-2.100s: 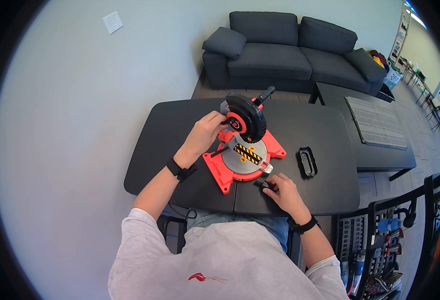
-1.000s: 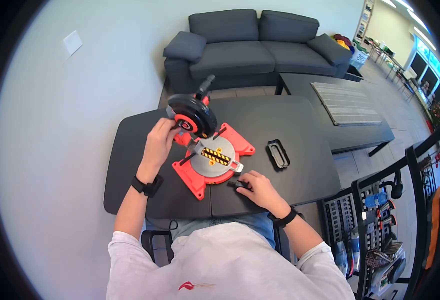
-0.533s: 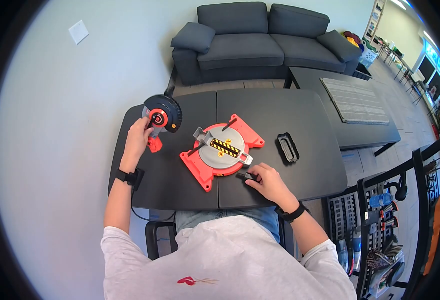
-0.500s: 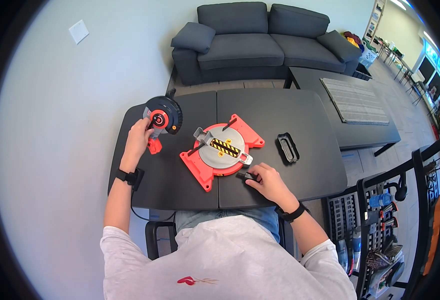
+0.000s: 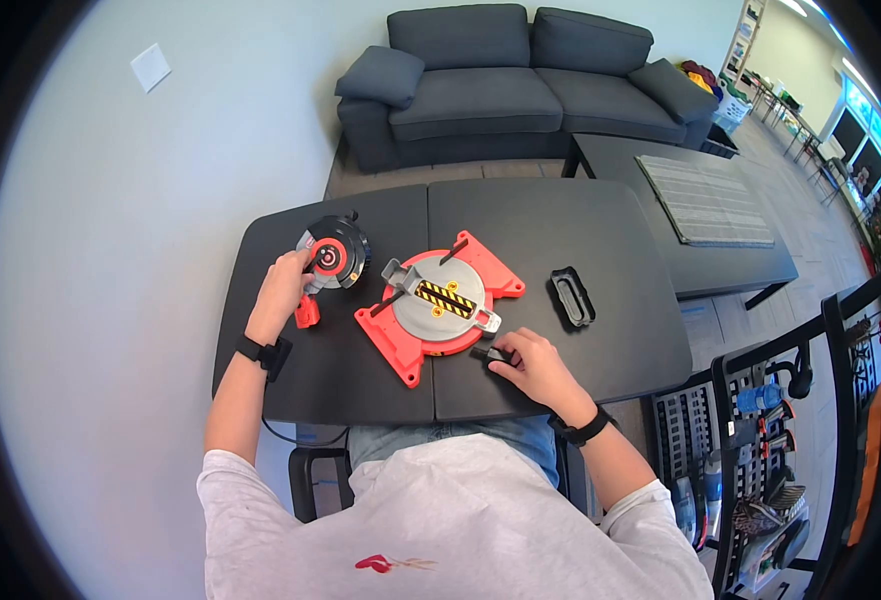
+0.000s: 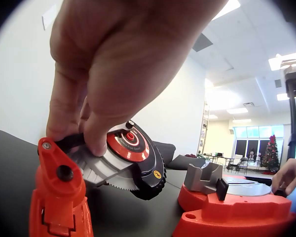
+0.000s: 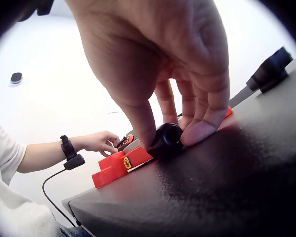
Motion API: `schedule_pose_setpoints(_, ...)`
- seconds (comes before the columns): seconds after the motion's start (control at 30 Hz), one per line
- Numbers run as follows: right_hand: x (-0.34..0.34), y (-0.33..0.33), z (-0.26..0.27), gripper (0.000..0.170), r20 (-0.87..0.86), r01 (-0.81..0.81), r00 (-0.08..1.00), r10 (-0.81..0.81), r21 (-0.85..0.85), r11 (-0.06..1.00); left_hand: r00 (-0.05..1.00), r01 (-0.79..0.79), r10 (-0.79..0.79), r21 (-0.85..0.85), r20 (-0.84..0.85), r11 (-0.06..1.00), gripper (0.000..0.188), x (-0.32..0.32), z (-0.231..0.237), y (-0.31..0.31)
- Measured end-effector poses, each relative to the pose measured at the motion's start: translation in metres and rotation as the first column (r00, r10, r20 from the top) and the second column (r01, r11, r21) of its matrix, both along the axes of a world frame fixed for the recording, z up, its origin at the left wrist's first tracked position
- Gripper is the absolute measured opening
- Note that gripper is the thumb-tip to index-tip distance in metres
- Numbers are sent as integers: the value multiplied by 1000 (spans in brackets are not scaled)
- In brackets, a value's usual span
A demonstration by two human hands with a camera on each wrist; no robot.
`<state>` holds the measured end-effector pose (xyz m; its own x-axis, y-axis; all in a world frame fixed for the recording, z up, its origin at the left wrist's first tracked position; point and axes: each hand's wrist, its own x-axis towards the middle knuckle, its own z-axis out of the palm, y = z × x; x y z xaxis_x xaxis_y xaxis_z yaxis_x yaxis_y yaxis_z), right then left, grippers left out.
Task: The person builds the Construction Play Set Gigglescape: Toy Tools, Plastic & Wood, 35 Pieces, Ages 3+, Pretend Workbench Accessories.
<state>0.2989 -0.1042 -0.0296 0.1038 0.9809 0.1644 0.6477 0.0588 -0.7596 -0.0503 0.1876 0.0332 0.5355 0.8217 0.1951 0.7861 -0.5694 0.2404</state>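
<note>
My left hand [image 5: 282, 287] pinches the black-and-red saw head [image 5: 341, 255] at the left of the table, with its red hinge end pointing toward me. In the left wrist view, fingers and thumb grip the saw head [image 6: 133, 148] beside the red hinge piece [image 6: 61, 187]. Apart from it stands the red base with a grey round plate [image 5: 438, 303]. My right hand [image 5: 540, 368] pinches a small black part [image 5: 497, 356] just off the base's near right edge; the right wrist view shows this black part [image 7: 166, 140] between thumb and fingertips, low over the table.
A black oblong tray-like piece [image 5: 571, 298] lies on the black table [image 5: 610, 250] to the right. Behind are a low side table with a grey mat [image 5: 705, 200] and a dark sofa [image 5: 475, 108]. At the lower right stands a black rack [image 5: 688, 440] holding several items.
The left hand has carried the saw head off the base to the left and lowered it toward the table. The right hand stays near the base, still pinching the black part.
</note>
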Motion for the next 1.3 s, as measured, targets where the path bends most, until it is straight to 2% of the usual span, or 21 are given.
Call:
schedule_pose_setpoints(0.13,-1,-2,7,31,-42,6,999,-10,-81,997,999,21,-21,33,-26,999,26,2,0,0)
schedule_pose_setpoints(0.37,-4,-3,10,32,16,-13,1000,14,-60,998,998,-6,12,93,-63,996,31,5,-9,-6)
schedule_pose_setpoints(0.47,-4,-3,7,33,35,-24,999,26,-50,998,999,-35,35,87,1,996,35,8,-11,-16)
schedule_pose_setpoints(0.57,0,-3,1,34,57,-39,998,41,-39,999,998,-9,-4,205,66,979,40,16,-10,-45)
schedule_pose_setpoints(0.73,18,-10,17,32,62,23,998,-21,-40,999,976,92,-100,50,195,995,55,38,2,-111)
schedule_pose_setpoints(0.8,24,-12,19,30,80,88,993,-86,-33,996,983,81,-68,-65,172,995,77,49,0,-135)
schedule_pose_setpoints(0.87,29,-12,25,30,111,151,983,-146,-46,987,990,98,-87,-109,107,989,90,57,-8,-149)
schedule_pose_setpoints(0.9,31,-11,24,30,120,167,980,-159,-57,984,995,89,-80,-160,61,983,105,60,-18,-151)
schedule_pose_setpoints(1.03,30,-8,20,30,129,179,977,-168,-74,981,997,76,-76,-208,6,975,120,75,-17,-158)
schedule_pose_setpoints(1.13,27,-4,16,30,124,175,978,-165,-75,982,997,69,-74,-175,-21,982,120,76,-20,-159)
schedule_pose_setpoints(1.3,23,5,9,29,134,158,980,-146,-88,983,994,109,-106,-156,28,982,117,72,-30,-151)
